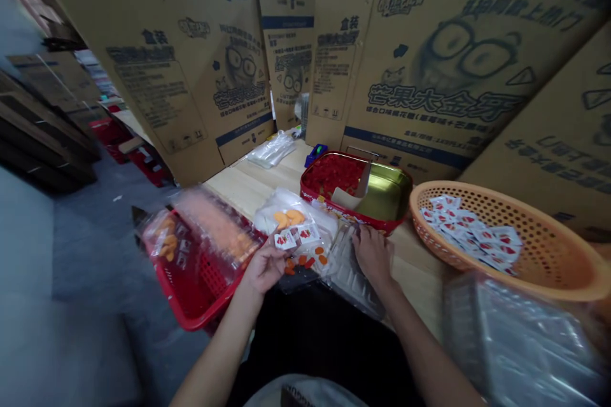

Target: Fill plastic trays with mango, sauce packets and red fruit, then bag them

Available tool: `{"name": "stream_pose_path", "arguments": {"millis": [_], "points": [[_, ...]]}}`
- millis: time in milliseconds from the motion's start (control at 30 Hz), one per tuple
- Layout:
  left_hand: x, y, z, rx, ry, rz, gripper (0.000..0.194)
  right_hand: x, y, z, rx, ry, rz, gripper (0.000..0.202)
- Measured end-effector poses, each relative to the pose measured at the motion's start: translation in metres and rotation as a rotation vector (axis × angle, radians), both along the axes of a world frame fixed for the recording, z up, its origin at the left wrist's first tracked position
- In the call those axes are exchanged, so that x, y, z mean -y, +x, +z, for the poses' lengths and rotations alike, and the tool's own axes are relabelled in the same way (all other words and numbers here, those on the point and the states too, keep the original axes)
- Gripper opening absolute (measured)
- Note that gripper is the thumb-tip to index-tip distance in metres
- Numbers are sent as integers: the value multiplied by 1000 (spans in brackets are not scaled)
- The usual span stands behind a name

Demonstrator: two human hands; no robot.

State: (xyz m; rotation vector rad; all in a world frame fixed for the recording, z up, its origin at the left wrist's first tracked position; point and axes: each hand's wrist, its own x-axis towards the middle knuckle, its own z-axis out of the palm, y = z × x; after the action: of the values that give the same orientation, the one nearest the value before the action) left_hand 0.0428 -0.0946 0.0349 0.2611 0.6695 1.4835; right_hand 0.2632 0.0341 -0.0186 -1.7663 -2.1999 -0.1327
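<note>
My left hand point(266, 268) is closed, its thumb and fingers pinching a pair of small white sachets point(285, 240) with red print. Right around them are a clear plastic bag point(329, 221), yellow-orange pieces point(289, 219) and several small orange and red pieces point(323, 260). My right hand point(373, 255) lies over a clear ridged plastic tray point(351, 273), with its fingers curled on the upper part. Just behind that hand stands a red-rimmed tin point(389, 191) with a gold inside; red pieces point(334, 175) fill its left side, behind a cardboard divider point(351, 197).
On the right, an orange perforated basket point(554, 229) holds many white sachets point(470, 229), with stacked clear trays point(529, 343) in front. A red basket point(191, 305) with filled packs stands left. Clear bags point(272, 149) lie farther back. Tall cardboard boxes point(429, 63) wall the table.
</note>
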Motion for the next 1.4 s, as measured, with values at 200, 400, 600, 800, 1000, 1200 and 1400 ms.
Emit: {"name": "stream_pose_path", "arguments": {"millis": [200,400,600,800,1000,1200,1400], "points": [[14,0,-8,23,-23,15,76,3,5,-5,71,-9,-22,50],[9,5,-18,49,-43,-42,75,2,8,-13,11,39,-11,35],[7,6,-22,50,-55,-60,75,0,10,-18,-23,85,-33,31],[13,2,-24,47,-66,-45,76,-3,13,-14,-269,132,-58,33],[16,-7,-26,48,-52,-62,73,-14,22,28,-656,-12,129,39],[18,-8,-25,97,-44,-111,60,-10,8,80,-852,-408,450,36],[25,3,-23,121,-20,-157,60,3,-37,91,-812,-438,550,29]]}}
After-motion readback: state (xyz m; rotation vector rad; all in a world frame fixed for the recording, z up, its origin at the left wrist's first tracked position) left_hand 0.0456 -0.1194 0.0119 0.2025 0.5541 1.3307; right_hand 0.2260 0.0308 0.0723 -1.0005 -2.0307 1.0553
